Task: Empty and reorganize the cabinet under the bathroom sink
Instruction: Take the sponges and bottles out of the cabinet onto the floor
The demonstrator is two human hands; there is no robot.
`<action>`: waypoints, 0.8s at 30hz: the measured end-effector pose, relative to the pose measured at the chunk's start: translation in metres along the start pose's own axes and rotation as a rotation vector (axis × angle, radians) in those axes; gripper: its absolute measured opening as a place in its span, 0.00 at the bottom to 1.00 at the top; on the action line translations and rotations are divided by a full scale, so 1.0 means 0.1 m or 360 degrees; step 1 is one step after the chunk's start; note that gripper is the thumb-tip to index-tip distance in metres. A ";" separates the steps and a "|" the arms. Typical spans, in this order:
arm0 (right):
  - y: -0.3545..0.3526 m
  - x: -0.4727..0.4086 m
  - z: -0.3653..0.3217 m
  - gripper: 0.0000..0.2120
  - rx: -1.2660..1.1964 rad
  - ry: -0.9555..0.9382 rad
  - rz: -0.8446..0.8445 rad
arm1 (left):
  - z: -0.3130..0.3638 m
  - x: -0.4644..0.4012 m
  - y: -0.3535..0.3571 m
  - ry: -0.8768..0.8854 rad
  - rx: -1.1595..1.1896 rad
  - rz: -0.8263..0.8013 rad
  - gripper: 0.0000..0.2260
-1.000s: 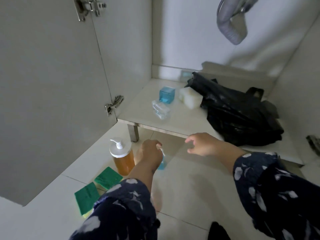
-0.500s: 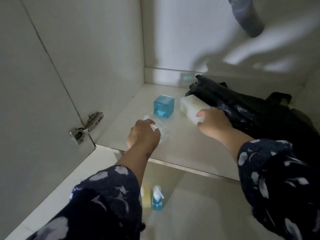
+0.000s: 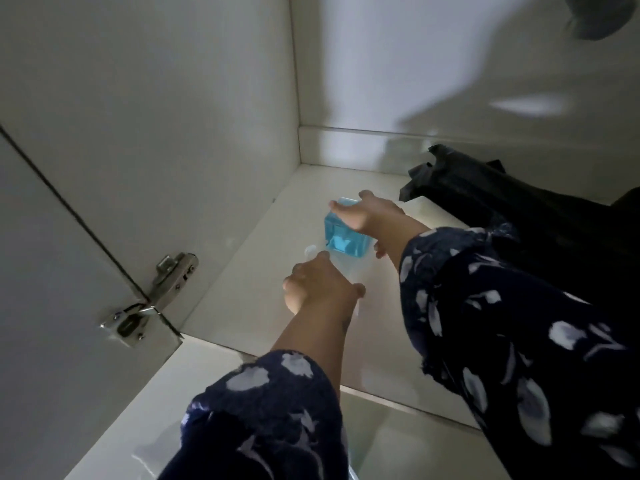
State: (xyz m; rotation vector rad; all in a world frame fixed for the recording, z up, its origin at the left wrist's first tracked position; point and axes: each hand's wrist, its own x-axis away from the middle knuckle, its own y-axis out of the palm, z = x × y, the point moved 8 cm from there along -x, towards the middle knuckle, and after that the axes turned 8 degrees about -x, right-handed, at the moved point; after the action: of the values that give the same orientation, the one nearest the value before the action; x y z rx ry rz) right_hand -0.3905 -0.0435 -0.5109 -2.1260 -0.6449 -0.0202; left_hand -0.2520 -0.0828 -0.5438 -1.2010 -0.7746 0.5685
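Head view looks down into a white cabinet [image 3: 214, 98] whose pale floor panel [image 3: 249, 292] meets the left wall and a low back ledge in a corner; its front edge runs across the lower frame above a tiled floor [image 3: 398, 441]. A metal hinge [image 3: 152, 299] joins the open door at left. The right hand [image 3: 367, 213] grips a blue cube-shaped container [image 3: 346, 237] near the middle of the panel, fingers over its top and thumb at its near side. The left hand [image 3: 318, 285] lies curled over a clear plastic item [image 3: 343, 268] just in front of the cube. A crumpled black bag [image 3: 502, 202] fills the right side, close behind the right forearm. Bare panel lies between the hands and the left wall.
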 end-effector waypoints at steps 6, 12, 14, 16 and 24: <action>0.07 -0.04 -0.15 0.27 0.0083 0.0045 0.0054 | -0.03 0.01 -0.06 0.0138 -0.0106 0.0015 0.22; -0.14 0.33 -0.07 0.25 -0.0125 -0.0162 0.0198 | -0.13 0.07 -0.05 0.0110 0.0037 0.0064 0.28; -0.23 0.56 0.00 0.23 -0.0127 -0.0236 0.0221 | -0.19 0.12 -0.06 0.0089 0.0211 0.0075 0.29; -0.30 0.78 0.11 0.22 -0.0099 -0.0249 0.0227 | -0.27 0.23 -0.05 0.0072 0.0422 0.0102 0.29; -0.19 1.87 0.41 0.19 -0.0017 -0.0274 0.0238 | -0.72 1.26 0.00 0.0156 0.0729 0.0281 0.28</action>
State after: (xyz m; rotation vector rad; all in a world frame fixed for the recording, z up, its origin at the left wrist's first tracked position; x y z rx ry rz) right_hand -0.2462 0.0789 -0.4762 -2.1970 -0.5845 0.2441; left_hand -0.1173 -0.0318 -0.5271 -0.8671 -0.4241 0.7783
